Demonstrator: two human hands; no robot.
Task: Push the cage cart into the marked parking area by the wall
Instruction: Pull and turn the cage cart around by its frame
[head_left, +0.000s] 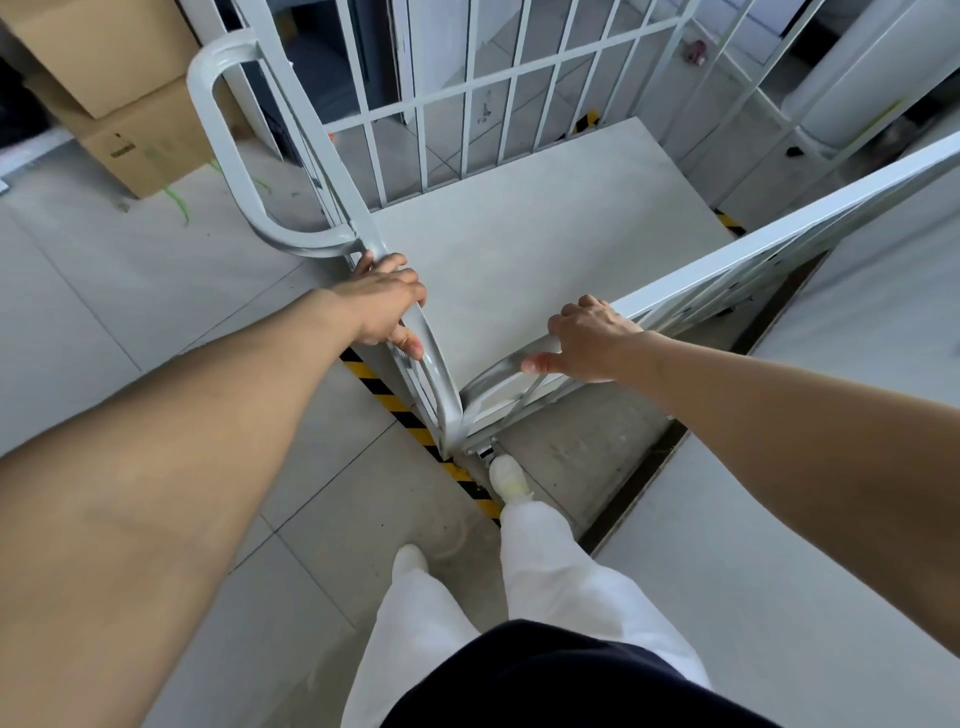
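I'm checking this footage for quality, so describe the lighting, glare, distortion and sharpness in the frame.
Head view: even, soft indoor light with faint shadows; mild glare along the cage cart rail under the left hand; wide-angle lens bows the bars and stretches the forearms; right hand and striped floor tape look sharp, corners softer.

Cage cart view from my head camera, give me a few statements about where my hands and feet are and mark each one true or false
1. The left hand grips the cage cart rail. True.
2. The right hand hangs free of the cart. False: it holds the top rail of the other side panel.
3. The cart platform carries boxes. False: it is bare; the cardboard boxes stand on the floor beyond the cart's left side.
4. Yellow-black floor tape runs under the cart's near corner. True.
5. One white shoe is by that corner. True.
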